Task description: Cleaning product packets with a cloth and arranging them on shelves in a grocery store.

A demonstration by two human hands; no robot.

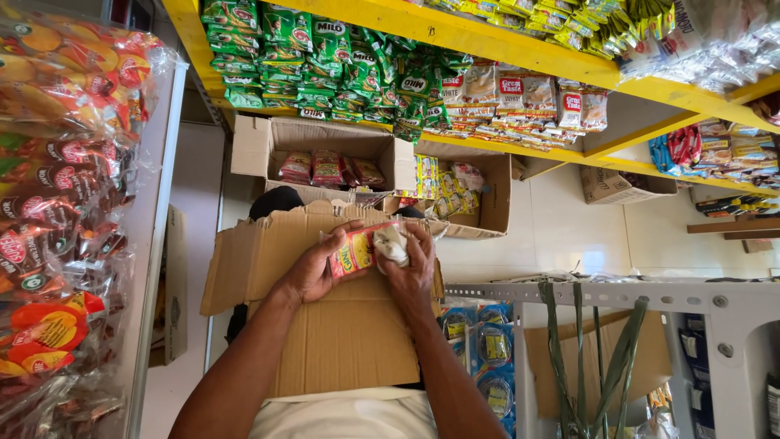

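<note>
Cardboard fills the middle of my view: a large brown cardboard box [341,333] with its flaps open sits just in front of me, against my white shirt [349,415]. Above its far flap, my left hand [313,268] curls its fingers around a small red and yellow packet [353,252], gripping it from the left side. My right hand [410,272] meets it from the right, fingers closed on a crumpled white cloth [392,244] pressed against the packet's right end. Both hands touch the packet, held over the box.

Farther away, two open cartons [268,146] on the floor hold more red and yellow packets. Beyond them, a yellow shelf [504,45] carries rows of green sachets [325,57]. On my left hang clear bags of orange and brown snack packs [57,162]. At near right stands a grey metal rack [650,294] with green straps [593,366] draped over it.
</note>
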